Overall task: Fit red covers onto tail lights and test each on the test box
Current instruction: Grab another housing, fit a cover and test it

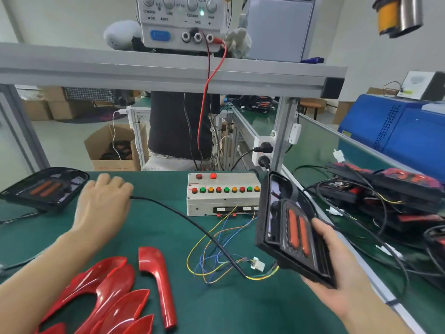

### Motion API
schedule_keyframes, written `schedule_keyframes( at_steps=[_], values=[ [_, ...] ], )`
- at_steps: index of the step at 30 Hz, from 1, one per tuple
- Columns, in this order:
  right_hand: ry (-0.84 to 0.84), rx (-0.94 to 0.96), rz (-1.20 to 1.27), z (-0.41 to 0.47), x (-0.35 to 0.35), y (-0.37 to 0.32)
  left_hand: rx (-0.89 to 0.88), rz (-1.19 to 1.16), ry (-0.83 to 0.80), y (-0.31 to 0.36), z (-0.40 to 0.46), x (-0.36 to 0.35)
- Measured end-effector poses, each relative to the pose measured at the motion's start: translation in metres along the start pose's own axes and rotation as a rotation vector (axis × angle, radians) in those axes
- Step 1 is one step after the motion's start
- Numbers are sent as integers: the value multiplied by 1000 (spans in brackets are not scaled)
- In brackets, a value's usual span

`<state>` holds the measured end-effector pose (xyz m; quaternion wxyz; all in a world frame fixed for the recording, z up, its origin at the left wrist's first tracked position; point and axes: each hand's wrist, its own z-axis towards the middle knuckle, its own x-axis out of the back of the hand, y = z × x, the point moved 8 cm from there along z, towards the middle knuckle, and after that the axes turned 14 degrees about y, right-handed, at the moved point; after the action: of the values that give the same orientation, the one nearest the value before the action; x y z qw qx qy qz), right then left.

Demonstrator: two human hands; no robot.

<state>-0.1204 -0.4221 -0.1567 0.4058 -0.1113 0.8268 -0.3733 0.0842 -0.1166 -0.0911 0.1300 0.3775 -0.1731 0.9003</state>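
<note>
right fingers: they curl round the low edge of the black tail light (292, 227), with the thumb (320, 229) lying on its front, so the right hand (337, 268) has it clamped
left fingers: they bend down over the end of a black cable (192, 225) on the mat; I cannot tell if they pinch it or just rest on it
left hand (103, 206): it lies knuckles up, between the other tail light (44, 189) on the far left and the test box (222, 195)
held light: it is up off the mat, tilted, just to the right of the test box, and it has no red cover on it yet
its wires: thin coloured ones hang from its low corner, near a small white plug (257, 263) on the mat
red covers (115, 292): a pile lies close to the person on the left, and one long one (157, 283) lies apart beside the pile
test box: white, with a row of red, green and orange buttons, in the middle of the green mat (168, 309)
spare lights (390, 196): more lie in a tangle of wires on the right
my guess at the step: get this light ready for a cover or the test
how to do it well: hold the light by its edges, not the orange strips, keep the wires from snagging, and push the plug in straight
watch out: the black cable crosses the coloured wires, so pull slowly
</note>
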Motion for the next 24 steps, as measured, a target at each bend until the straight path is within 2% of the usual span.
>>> schedule_keyframes(
  at_steps=[3,6,9,12,15,19,22,24],
  values=[
    [69,27,-113,4,20,0,151,-73,104,-9,6,20],
    [135,-46,-195,9,28,18,252,-199,301,-6,11,39],
    [152,-91,-235,14,26,42,191,-300,468,10,17,64],
    [160,-137,-228,15,13,66,100,-406,559,24,22,84],
    [161,-164,-244,16,-3,83,-30,-523,539,44,21,90],
    [103,-152,-348,18,-22,93,-230,-620,391,63,6,75],
    [36,-142,-449,20,-28,92,-353,-516,315,65,-9,57],
    [6,-136,-464,21,-27,85,-373,-423,277,57,-13,47]
  ],
)
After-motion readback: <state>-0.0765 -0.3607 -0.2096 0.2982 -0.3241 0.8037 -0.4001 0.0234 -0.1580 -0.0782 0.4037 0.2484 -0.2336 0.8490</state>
